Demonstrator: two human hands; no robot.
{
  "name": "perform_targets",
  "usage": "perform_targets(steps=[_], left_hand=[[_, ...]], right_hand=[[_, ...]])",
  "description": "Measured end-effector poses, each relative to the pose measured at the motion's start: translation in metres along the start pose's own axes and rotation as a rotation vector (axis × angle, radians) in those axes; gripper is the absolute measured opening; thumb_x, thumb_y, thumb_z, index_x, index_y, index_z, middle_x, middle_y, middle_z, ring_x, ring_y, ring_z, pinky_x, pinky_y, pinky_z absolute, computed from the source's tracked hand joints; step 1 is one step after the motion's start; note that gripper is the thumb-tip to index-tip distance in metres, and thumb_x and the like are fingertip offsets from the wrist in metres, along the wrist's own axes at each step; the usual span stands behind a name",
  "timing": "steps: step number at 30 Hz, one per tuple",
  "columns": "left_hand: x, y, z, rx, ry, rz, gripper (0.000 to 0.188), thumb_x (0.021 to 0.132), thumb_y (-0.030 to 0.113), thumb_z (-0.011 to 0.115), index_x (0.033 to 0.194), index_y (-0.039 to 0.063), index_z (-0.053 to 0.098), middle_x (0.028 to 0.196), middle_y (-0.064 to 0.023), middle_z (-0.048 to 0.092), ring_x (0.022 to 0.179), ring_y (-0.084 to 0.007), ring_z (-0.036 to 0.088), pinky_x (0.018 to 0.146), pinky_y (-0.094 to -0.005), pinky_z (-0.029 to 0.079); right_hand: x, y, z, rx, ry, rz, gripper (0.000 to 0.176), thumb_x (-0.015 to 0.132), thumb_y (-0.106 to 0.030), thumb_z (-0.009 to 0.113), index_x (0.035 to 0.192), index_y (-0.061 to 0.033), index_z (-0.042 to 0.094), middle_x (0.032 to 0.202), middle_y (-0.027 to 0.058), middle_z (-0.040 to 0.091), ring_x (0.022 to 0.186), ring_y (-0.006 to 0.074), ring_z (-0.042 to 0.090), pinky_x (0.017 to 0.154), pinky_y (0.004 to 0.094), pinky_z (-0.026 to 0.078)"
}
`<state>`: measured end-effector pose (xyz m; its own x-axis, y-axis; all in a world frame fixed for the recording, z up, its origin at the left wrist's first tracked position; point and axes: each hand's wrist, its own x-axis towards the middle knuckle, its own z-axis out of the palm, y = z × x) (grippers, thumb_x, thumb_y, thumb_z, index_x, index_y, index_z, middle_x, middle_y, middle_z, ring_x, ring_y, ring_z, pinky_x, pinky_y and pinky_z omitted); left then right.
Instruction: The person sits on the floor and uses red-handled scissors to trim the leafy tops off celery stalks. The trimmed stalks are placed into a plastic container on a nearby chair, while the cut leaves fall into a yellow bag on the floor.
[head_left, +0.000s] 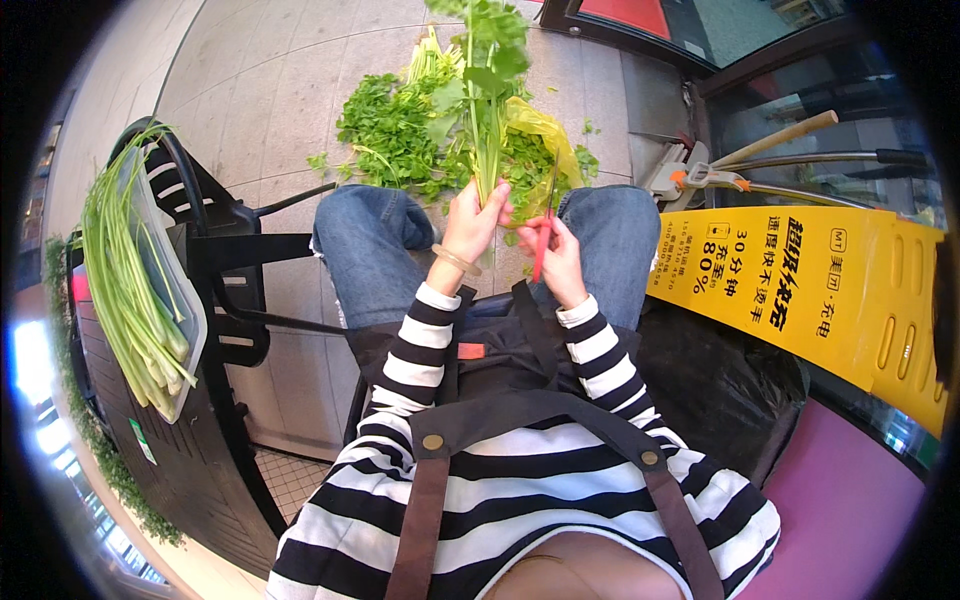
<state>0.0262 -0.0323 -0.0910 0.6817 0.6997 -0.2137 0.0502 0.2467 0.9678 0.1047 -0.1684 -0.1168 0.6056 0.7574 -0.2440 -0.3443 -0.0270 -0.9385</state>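
Observation:
A bunch of leafy green celery (486, 142) stands upright in my left hand (469, 225), its leaves pointing away from me. Close beside it, my right hand (553, 251) grips a red-handled tool with a thin dark blade (543, 247), probably a knife or scissors; which one I cannot tell. On the tiled floor past my knees lies a heap of leafy celery (390, 135), with pale stalk ends at its far side. A yellow plastic bag (544, 124) lies at the heap's right, with greens against it.
Long green stalks (131, 285) lie in a clear plastic tray (196, 330) on the dark slatted table (180, 480) at left. A black chair (240, 225) stands beside it. At right are a yellow printed panel (795, 292), long-handled tools (780, 154) and a glass door (795, 90).

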Motion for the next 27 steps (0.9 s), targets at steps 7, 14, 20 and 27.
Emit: perform_targets(steps=[7, 14, 20, 27], left_hand=[[-0.011, 0.014, -0.015, 0.460, 0.080, 0.129, 0.034, 0.093, 0.034, 0.050, 0.089, 0.001, 0.060, 0.058, -0.0111, 0.057, 0.054, -0.0249, 0.059, 0.052, -0.0351, 0.044], [-0.012, 0.011, -0.019, 0.634, 0.099, 0.197, 0.033, 0.091, 0.031, 0.056, 0.082, 0.001, 0.061, 0.052, -0.0026, 0.051, 0.048, -0.0078, 0.048, 0.046, -0.0258, 0.039], [-0.013, 0.015, -0.018, 0.541, 0.093, 0.177, 0.030, 0.088, 0.029, 0.061, 0.078, 0.000, 0.060, 0.053, -0.0011, 0.050, 0.049, -0.0067, 0.047, 0.046, -0.0256, 0.039], [-0.013, 0.017, -0.019, 0.543, 0.081, 0.179, 0.029, 0.087, 0.028, 0.062, 0.077, 0.000, 0.061, 0.053, 0.0005, 0.050, 0.049, -0.0052, 0.045, 0.046, -0.0238, 0.038]], right_hand=[[-0.009, -0.034, -0.022, -0.353, -0.112, -0.063, 0.034, 0.091, -0.031, 0.056, 0.105, 0.0002, 0.051, 0.082, 0.0019, 0.054, 0.075, 0.0104, 0.051, 0.070, 0.0248, 0.043], [-0.002, -0.063, -0.025, -0.572, -0.248, -0.032, 0.043, 0.090, -0.045, 0.050, 0.100, -0.0033, 0.052, 0.079, 0.0014, 0.050, 0.069, 0.0109, 0.048, 0.064, 0.0256, 0.042], [0.003, -0.065, -0.025, -0.501, -0.254, 0.043, 0.057, 0.087, -0.060, 0.045, 0.096, -0.0046, 0.055, 0.068, -0.0033, 0.045, 0.057, 0.0059, 0.045, 0.052, 0.0204, 0.039], [0.005, -0.063, -0.028, -0.385, -0.186, 0.106, 0.049, 0.087, -0.053, 0.054, 0.092, -0.0044, 0.056, 0.063, -0.0046, 0.047, 0.050, 0.0045, 0.045, 0.046, 0.0213, 0.038]])
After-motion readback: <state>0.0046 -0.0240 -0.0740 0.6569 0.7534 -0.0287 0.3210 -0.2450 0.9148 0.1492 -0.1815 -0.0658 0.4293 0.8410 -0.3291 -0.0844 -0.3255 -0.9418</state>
